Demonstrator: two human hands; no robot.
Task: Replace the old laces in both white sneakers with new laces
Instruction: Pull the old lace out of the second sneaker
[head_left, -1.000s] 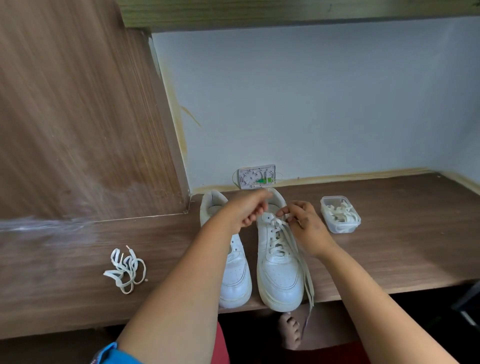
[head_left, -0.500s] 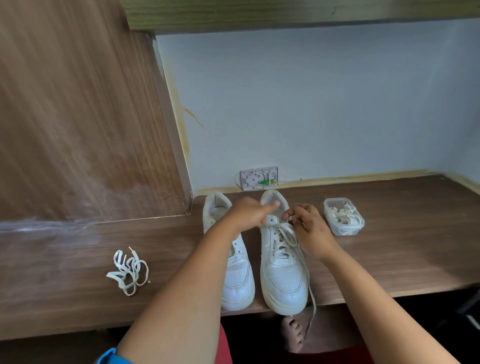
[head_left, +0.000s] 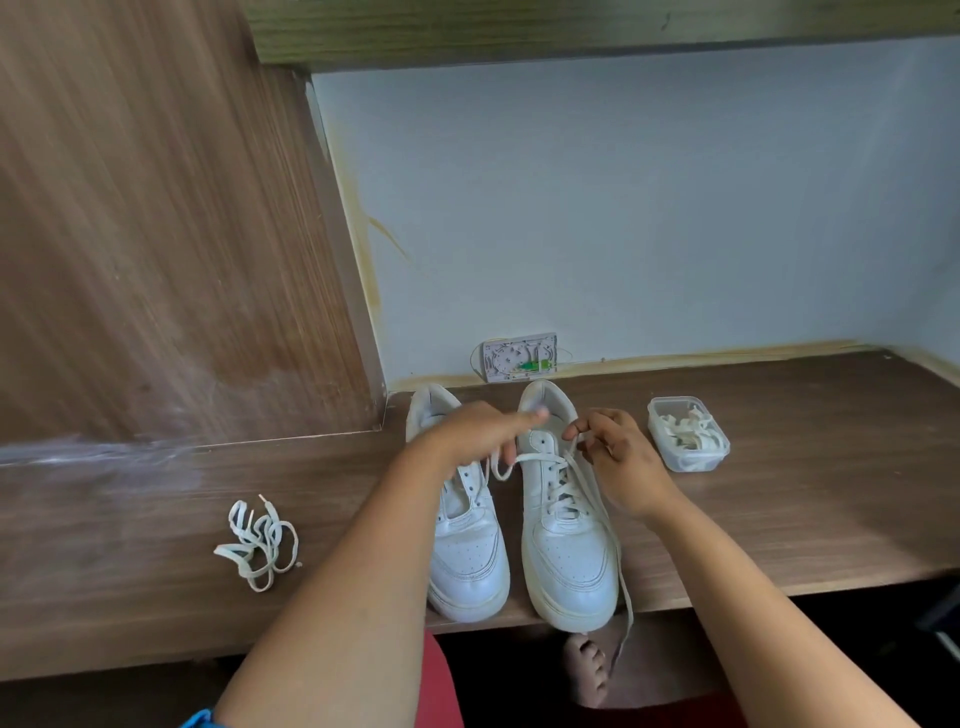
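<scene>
White lace (head_left: 506, 464) now pulled leftward (left hand (head_left: 470, 434)).

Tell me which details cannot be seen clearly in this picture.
Head view:
- Left white sneaker: the left hand and forearm hide its upper eyelets.
- Left hand's grip on the white lace: motion-blurred.
- Clear plastic box: contents too small to identify.

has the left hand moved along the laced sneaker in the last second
Yes. The left hand has pulled toward the toe, drawing out a lace loop, judged against the right sneaker.
</scene>
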